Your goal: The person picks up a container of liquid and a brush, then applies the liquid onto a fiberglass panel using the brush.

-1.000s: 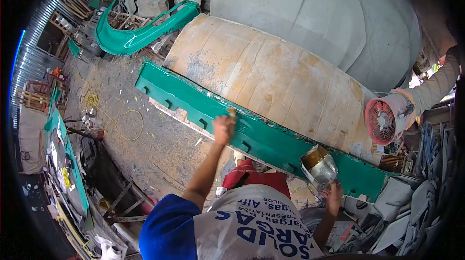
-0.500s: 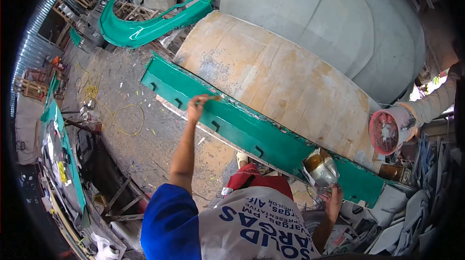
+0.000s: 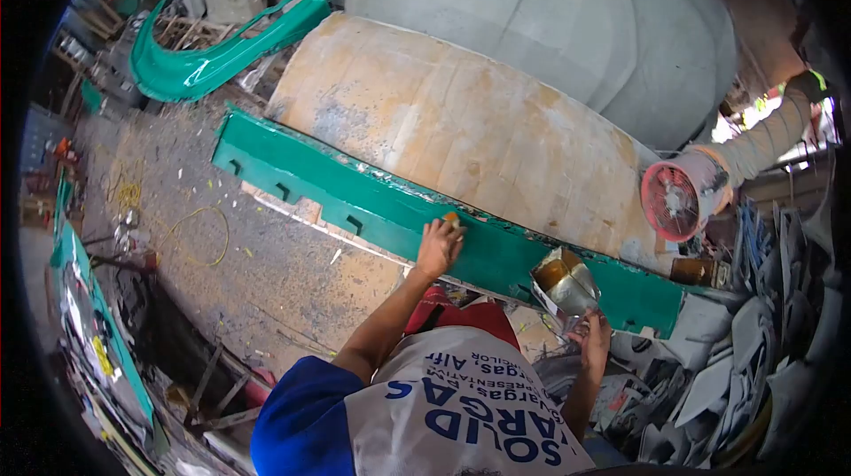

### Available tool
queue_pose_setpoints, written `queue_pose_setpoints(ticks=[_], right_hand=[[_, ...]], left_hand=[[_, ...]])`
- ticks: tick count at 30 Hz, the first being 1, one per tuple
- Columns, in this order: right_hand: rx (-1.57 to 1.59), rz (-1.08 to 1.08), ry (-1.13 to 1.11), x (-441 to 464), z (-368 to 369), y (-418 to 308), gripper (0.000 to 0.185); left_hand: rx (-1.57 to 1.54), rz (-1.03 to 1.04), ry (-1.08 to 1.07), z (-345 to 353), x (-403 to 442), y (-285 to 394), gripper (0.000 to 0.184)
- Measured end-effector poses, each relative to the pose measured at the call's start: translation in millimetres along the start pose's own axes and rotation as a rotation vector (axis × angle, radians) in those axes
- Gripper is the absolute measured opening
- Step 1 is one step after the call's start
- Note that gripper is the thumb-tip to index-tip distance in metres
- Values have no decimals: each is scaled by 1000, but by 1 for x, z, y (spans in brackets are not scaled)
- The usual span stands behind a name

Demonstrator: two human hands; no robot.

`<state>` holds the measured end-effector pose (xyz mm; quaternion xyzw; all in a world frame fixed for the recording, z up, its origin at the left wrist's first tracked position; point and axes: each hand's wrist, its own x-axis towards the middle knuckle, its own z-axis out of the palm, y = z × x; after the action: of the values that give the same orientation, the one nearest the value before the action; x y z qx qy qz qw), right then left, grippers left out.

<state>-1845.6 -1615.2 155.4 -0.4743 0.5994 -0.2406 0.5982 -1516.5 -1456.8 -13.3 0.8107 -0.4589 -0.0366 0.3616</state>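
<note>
My left hand (image 3: 441,248) is closed around a small brush (image 3: 454,220) with a yellowish tip, most of it hidden by the fingers. The brush is over the long green panel (image 3: 390,201), near its far edge; I cannot tell whether it touches. My right hand (image 3: 590,337) grips the near end of a cut-open, silvery can (image 3: 572,285), tilted over the panel's right part. Amber-brown liquid shows inside the can. The panel has a glossy green face and several dark slots along its near side.
A large tan mould-like surface (image 3: 461,121) lies beyond the panel, with big grey shells (image 3: 567,24) behind it. A curved green part (image 3: 204,68) lies at the upper left. A red-rimmed fan (image 3: 671,199) with a duct stands right. Grey scrap pieces (image 3: 709,334) pile up at the lower right.
My left hand has moved right along the panel with the brush, towards the can. The whole view has shifted, so the panel sits further left. The right hand still holds the can.
</note>
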Motion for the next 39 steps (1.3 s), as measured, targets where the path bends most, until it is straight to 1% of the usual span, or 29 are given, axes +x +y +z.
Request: queue_pose_setpoints(ticks=[1, 3, 4, 6, 7, 8, 9, 11, 12, 13, 15, 17, 18, 20, 22, 24, 25, 26, 27, 28, 30, 31, 32, 33, 34, 35, 36, 37, 39], right_hand=[[-3, 5, -30, 1, -3, -1, 30], [-12, 24, -58, 5, -12, 2, 54], [-19, 31, -75, 12, -19, 8, 53], [-29, 36, -88, 16, -20, 10, 53], [-46, 30, -71, 14, -22, 7, 53], [-45, 40, -48, 10, -17, 2, 52], [-47, 41, -50, 9, -15, 2, 52], [-65, 1, -48, 8, -14, 2, 36], [-68, 1, -52, 10, -13, 3, 36], [-78, 23, -60, 12, -11, 3, 37], [-90, 41, -67, 13, -5, -1, 38], [-59, 26, -92, 8, 9, -13, 52], [-63, 25, -95, 8, 13, -15, 52], [-59, 10, -102, 9, 21, -16, 53], [-69, 30, -124, 12, 21, -14, 54], [-77, 43, -145, 15, 25, -14, 55], [-78, 23, -156, 13, 28, -14, 45], [-80, 5, -166, 11, 29, -14, 35], [-77, 4, -159, 12, 30, -11, 35], [-80, 0, -144, 14, 31, -6, 35], [-76, 9, -136, 14, 33, -4, 36], [-74, 8, -136, 14, 35, -3, 36], [-66, 11, -148, 14, 37, -2, 36], [-57, 15, -160, 15, 39, -1, 37], [-54, 16, -160, 15, 41, 0, 37], [-74, 9, -165, 15, 42, 0, 38], [-95, 0, -174, 14, 45, -1, 39], [-94, -2, -182, 14, 48, -2, 39], [-97, 1, -144, 11, 55, -6, 39]], left_hand=[[21, -19, 11, -4, -2, -6, 27], [-145, -123, 133, -14, 2, -26, 17], [-311, -104, 260, -21, 7, -54, 9], [-283, -165, 387, -60, 4, -150, 12], [-281, -271, 418, -84, 4, -173, 14], [-279, -377, 450, -100, 4, -182, 15], [-278, -380, 451, -112, 5, -171, 15], [371, -328, 447, -133, 9, -139, 17], [336, -147, 463, -117, 3, -133, 15], [413, -121, 320, -90, -6, -126, 16], [280, -16, 196, -25, -26, -99, 14], [189, 62, 120, -20, -23, -27, 10], [188, 58, 123, -26, -20, -12, 10], [-101, -112, 20, -37, -16, 0, 6], [-462, -137, 226, -32, -14, -64, 8], [-364, -278, 352, -61, -15, -123, 9], [-471, -401, 425, -79, -13, -144, 7], [-232, -422, 439, -106, -11, -154, 10], [9, -436, 448, -130, -7, -151, 13], [5, -433, 443, -132, -6, -143, 13], [364, -321, 340, -129, -12, -123, 14], [480, -194, 274, -96, -27, -133, 21], [475, -107, 206, -76, -35, -116, 24], [317, -119, 63, -58, -44, -94, 27], [190, -64, 60, -40, -52, -74, 30], [120, -47, -3, -36, -53, -48, 30], [-17, -101, -88, -51, -44, -17, 29], [-12, -103, -83, -50, -45, -25, 29], [-181, -203, 101, -43, -49, -56, 24]])
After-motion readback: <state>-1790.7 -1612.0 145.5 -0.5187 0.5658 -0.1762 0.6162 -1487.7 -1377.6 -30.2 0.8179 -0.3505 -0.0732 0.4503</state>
